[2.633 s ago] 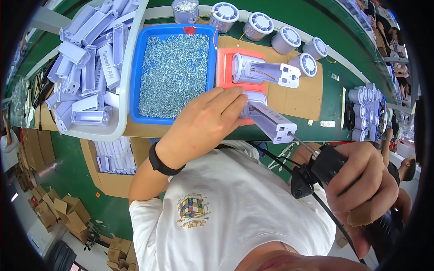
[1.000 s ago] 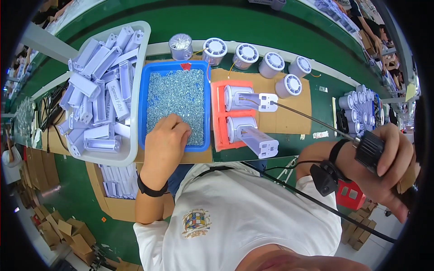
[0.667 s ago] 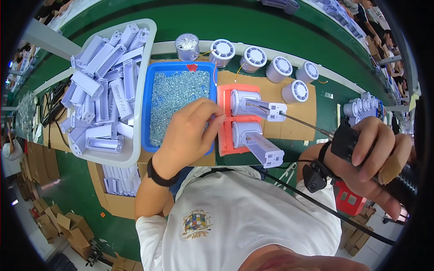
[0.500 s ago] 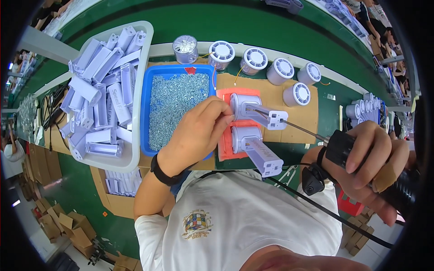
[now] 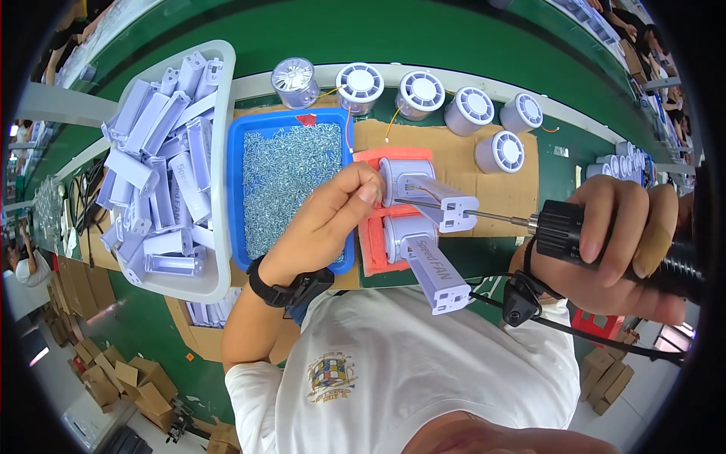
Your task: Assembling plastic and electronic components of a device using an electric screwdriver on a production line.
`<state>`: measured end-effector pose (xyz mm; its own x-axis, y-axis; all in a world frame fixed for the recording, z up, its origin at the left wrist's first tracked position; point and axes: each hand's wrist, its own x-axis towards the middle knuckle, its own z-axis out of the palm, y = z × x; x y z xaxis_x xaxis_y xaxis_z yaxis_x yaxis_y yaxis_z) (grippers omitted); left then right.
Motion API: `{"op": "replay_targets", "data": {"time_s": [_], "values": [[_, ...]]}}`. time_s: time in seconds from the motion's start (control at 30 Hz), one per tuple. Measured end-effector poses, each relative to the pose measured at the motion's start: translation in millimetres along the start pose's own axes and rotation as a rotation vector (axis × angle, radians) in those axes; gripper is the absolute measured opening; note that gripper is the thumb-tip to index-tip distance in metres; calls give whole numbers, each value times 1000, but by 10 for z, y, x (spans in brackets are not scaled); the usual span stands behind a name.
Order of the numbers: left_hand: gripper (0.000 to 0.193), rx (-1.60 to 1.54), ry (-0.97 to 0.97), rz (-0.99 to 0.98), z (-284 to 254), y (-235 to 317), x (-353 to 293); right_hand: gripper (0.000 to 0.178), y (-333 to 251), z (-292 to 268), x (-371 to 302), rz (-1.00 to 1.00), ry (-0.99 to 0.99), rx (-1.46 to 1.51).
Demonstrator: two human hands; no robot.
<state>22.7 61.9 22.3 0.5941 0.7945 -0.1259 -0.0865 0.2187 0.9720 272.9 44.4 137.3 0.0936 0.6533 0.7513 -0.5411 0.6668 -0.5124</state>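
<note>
A pale lavender plastic fan unit with a round body and a channel-shaped handle (image 5: 404, 180) lies in the upper slot of an orange-red foam holder (image 5: 372, 253), close to the near edge of the green worktop (image 5: 484, 253). The right hand (image 5: 624, 234) is wrapped around a black ribbed power screwdriver (image 5: 560, 231), whose thin metal shaft passes through the handle's end plate. Thumb and fingertips of the left hand (image 5: 330, 219) are together at the body's left end; whether they pinch anything, I cannot tell.

In the lower slot, a matching lavender unit (image 5: 442, 276) points its handle past the near edge. Left of the holder sits a blue rectangular plastic tray (image 5: 236, 181) of small silver screws (image 5: 291, 181), and beside that a white plastic tub (image 5: 221, 189) heaped with lavender channel pieces (image 5: 155, 174). Along the far edge stand a clear cylinder (image 5: 295, 85) and four lavender vented cylinders (image 5: 420, 94); another (image 5: 499, 151) stands on brown cardboard (image 5: 503, 193).
</note>
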Motion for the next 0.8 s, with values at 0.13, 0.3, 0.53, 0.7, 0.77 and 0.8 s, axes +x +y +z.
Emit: {"op": "replay_targets", "data": {"time_s": [0.13, 0.3, 0.53, 0.7, 0.77, 0.8], "values": [[18, 80, 9, 12, 33, 32, 27, 47, -7, -24, -69, 18, 150, 8], [17, 101, -28, 37, 5, 7, 73, 40, -54, -75, -17, 56, 129, 91], [15, 139, -41, 118, 24, -19, 54, 46, -58, -82, -30, 30, 108, 81], [14, 143, -46, 128, 25, -34, 49, 46, -59, -72, -29, 34, 118, 60], [14, 144, -52, 112, 18, -13, 49, 46, -79, -69, -34, 42, 118, 61], [14, 143, -50, 112, 15, -7, 52, 46, -93, -68, -39, 47, 119, 59]]}}
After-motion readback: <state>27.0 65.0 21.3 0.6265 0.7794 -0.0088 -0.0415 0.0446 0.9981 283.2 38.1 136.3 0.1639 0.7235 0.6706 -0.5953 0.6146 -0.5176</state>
